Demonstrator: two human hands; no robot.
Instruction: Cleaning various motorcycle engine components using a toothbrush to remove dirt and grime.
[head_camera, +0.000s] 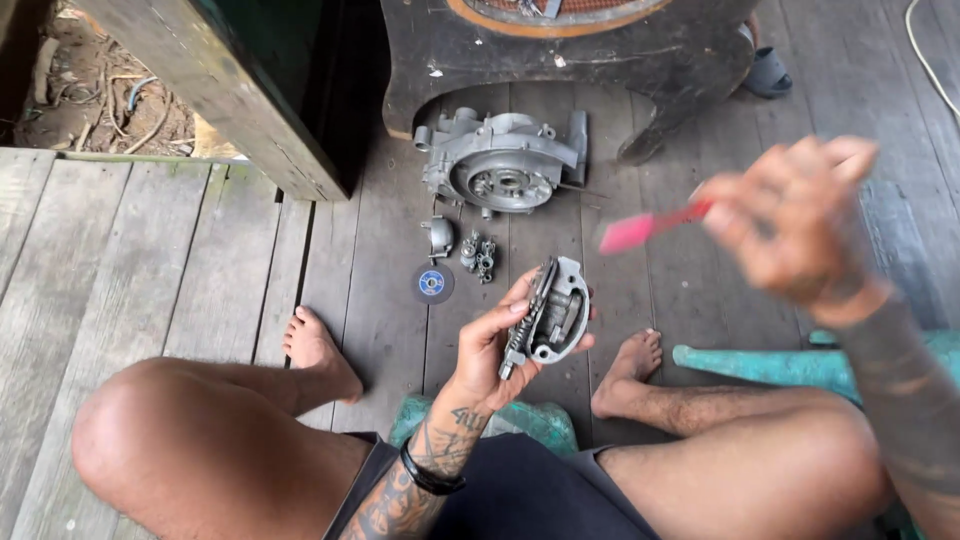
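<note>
Weathered grey wooden floorboards (200, 250) stretch bare to the left. Ahead lie a large grey metal engine casing (500, 165) and a round dark disc with blue label (432, 283). Left hand (495, 350) grips a small oval grey metal housing (555, 315) above the knees; right hand (795, 225), blurred, pinches a thin red tool (645, 228).

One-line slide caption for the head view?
Left hand holds a grey metal part; blurred right hand holds a red tool over plank floor.
</note>
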